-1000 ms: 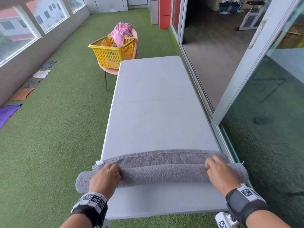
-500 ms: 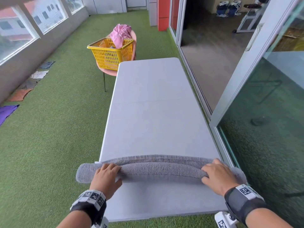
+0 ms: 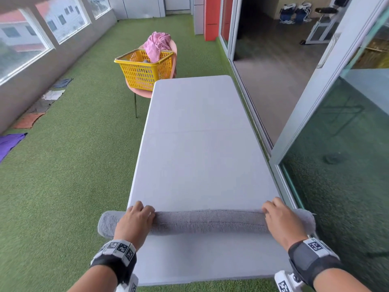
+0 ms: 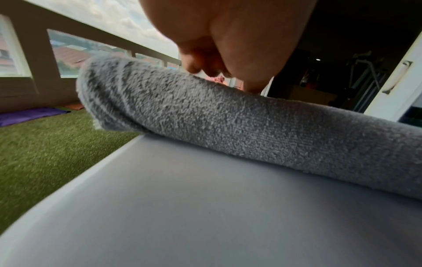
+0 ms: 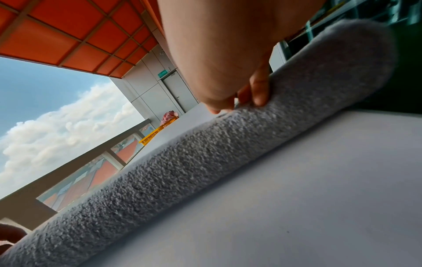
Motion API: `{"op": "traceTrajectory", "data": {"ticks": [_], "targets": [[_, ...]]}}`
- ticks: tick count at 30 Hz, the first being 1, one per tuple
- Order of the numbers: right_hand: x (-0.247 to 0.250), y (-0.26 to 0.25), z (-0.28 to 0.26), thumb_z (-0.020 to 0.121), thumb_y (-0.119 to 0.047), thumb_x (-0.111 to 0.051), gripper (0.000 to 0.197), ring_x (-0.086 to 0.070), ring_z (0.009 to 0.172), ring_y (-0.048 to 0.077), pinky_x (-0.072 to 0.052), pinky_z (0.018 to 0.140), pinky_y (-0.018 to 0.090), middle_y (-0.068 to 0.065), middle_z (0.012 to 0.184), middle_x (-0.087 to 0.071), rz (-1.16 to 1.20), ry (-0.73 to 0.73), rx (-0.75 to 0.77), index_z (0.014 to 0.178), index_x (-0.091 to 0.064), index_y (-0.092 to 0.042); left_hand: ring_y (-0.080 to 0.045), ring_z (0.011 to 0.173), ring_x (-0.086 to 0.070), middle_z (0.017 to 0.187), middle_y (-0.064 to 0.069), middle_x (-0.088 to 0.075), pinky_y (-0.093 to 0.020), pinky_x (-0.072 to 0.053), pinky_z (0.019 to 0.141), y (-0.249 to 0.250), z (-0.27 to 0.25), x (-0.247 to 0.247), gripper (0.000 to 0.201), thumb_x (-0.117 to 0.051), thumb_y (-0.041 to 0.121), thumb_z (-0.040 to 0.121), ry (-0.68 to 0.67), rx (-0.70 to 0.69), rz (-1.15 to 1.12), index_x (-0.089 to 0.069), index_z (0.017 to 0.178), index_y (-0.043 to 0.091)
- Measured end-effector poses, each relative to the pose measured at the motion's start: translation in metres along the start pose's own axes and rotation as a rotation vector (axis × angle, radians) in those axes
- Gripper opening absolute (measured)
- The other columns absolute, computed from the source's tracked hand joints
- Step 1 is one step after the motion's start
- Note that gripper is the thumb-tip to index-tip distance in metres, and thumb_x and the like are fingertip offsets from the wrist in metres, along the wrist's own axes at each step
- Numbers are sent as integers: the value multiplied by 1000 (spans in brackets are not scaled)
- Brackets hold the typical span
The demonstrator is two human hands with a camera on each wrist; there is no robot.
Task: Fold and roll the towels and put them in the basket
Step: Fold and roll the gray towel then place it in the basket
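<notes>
One grey towel (image 3: 208,221) lies fully rolled into a long cylinder across the near end of the table (image 3: 200,144). Both ends of the roll overhang the table's side edges. The terry pile is coarse and looped; a stitched hem line runs along the top of the roll.

The left hand (image 3: 134,222) rests palm-down on the roll near its left end, fingers (image 3: 145,208) held together and bent over the far side, pressing on the cloth. The right hand (image 3: 281,221) lies in the same way near the right end, with its fingers (image 5: 259,94) curled over the top of the roll and gripping the pile. Each wrist carries one black strap with printed square markers.

The table is one smooth, pale grey rectangular top with a seam across its middle. Beyond its far left corner, one yellow perforated plastic basket (image 3: 145,70) sits on a pink chair (image 3: 139,92); one crumpled pink towel (image 3: 156,45) hangs over the basket's rim. Green artificial turf (image 3: 73,165) covers the floor. Five flat cloths lie along the left wall, the nearest of them purple (image 3: 9,142).
</notes>
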State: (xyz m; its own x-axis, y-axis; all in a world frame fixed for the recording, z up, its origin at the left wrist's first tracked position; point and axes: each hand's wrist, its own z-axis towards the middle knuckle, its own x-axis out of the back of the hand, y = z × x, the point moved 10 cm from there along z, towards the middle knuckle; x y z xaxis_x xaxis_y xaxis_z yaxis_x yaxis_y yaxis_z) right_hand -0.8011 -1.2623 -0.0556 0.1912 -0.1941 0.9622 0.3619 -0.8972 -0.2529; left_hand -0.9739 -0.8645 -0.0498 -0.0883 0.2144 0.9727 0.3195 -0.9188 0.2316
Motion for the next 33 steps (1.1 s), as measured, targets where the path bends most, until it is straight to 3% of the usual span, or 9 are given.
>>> {"op": "traceTrajectory", "data": {"ticks": [4,9,11,13,17,21,24,29,33], "targets": [[-5,0,-4,77,-9,-66,31,-54,108,20,-45,89,33,-9,106,-60,8,-37,88,105,-66,-23,-21,82,-60,92,6,-54,-34,-50,68,1,-3,4,16,-50,33,93,57,-48,-152,-62,98,23],[-18,20,-8,65,-30,-73,65,-53,126,16,-41,106,42,-13,132,-61,-241,-178,69,129,-64,-32,-18,126,-52,129,9,-58,-36,-40,106,-8,-12,-14,58,-65,35,72,-119,-131,9,-57,130,28],[-19,24,-1,66,-29,-75,59,-55,121,18,-44,103,41,-9,127,-62,-253,-191,63,124,-67,-34,-24,126,-54,131,9,-59,-49,-44,103,-23,-9,-21,71,-78,37,63,-197,-100,153,-58,130,39],[-12,15,9,75,-28,-68,42,-51,115,18,-45,98,36,-9,117,-57,-239,-193,72,117,-67,-33,-23,114,-58,120,10,-60,-50,-48,92,-37,-1,-23,68,-83,39,61,-246,-33,175,-60,123,48],[-3,-1,26,86,-30,-52,7,-47,112,19,-39,90,35,-9,105,-57,-298,-234,87,89,-57,-28,-15,115,-51,117,19,-57,-42,-38,92,-32,21,-15,40,-58,49,84,-239,-46,254,-56,124,47],[13,3,38,94,-30,-38,32,-48,120,19,-38,96,35,-9,123,-64,-267,-161,18,119,-59,-28,-15,124,-49,128,16,-58,-46,-35,105,-34,33,-7,38,-51,41,94,-154,23,169,-46,132,42],[20,11,38,97,-38,-44,48,-48,129,18,-38,103,35,-6,141,-54,-206,-152,-23,145,-40,-33,-17,128,-48,135,12,-56,-45,-33,107,-39,37,-4,43,-52,44,92,-97,50,100,-45,135,41],[-12,16,34,87,-36,-52,68,-43,132,17,-37,109,39,-9,144,-46,-254,-292,46,151,-29,-37,-16,123,-49,133,15,-54,-42,-39,100,-36,46,-20,66,-55,55,86,-258,11,212,-27,146,49],[-23,-3,42,84,-34,-53,64,-51,123,25,-46,100,40,0,132,-55,-164,-291,17,145,-37,-31,-20,112,-57,118,6,-60,-39,-45,93,-26,58,-25,65,-57,58,83,-299,76,207,-37,142,39]]}}
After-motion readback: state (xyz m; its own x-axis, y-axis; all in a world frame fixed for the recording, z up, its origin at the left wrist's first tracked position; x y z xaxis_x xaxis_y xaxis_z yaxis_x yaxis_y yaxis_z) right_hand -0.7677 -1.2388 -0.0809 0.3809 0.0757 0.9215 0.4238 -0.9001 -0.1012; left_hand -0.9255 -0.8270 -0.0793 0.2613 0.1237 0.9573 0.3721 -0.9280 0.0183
